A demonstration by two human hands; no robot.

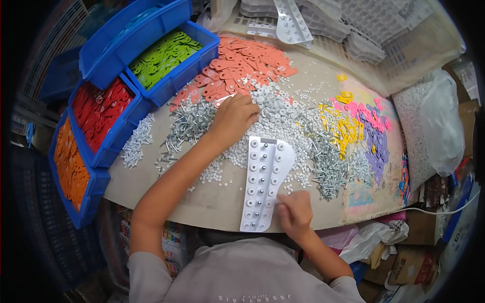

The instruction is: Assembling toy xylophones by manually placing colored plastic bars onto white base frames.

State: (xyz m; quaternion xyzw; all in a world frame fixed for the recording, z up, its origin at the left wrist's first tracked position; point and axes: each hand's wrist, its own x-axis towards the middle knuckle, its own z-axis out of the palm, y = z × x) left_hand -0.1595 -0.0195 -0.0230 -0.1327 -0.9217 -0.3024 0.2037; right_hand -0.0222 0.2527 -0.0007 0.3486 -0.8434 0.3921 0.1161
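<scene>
A white plastic tray (261, 184) lies near the table's front edge. Round white washers sit along both its sides, and metal pins stand in its middle channel. My left hand (235, 118) is over the piles beyond it, fingers curled down, next to a pale-looking flat tag (223, 101); its fingertips are partly hidden. Beside the tray's right edge, my right hand (297, 209) has its fingers curled in, the index finger close to a washer; what it pinches, if anything, does not show. White washers (275, 108) and coral tags (242, 63) are heaped around and beyond my left hand.
Blue bins hold green (164, 58), red (103, 111) and orange tags (70, 161) at left. Metal screws or pins (331, 171) lie at right, near yellow (346, 129), pink (371, 116) and purple pieces (378, 146). Another tray (292, 25) leans at the back; a clear bag (429, 121) stands right.
</scene>
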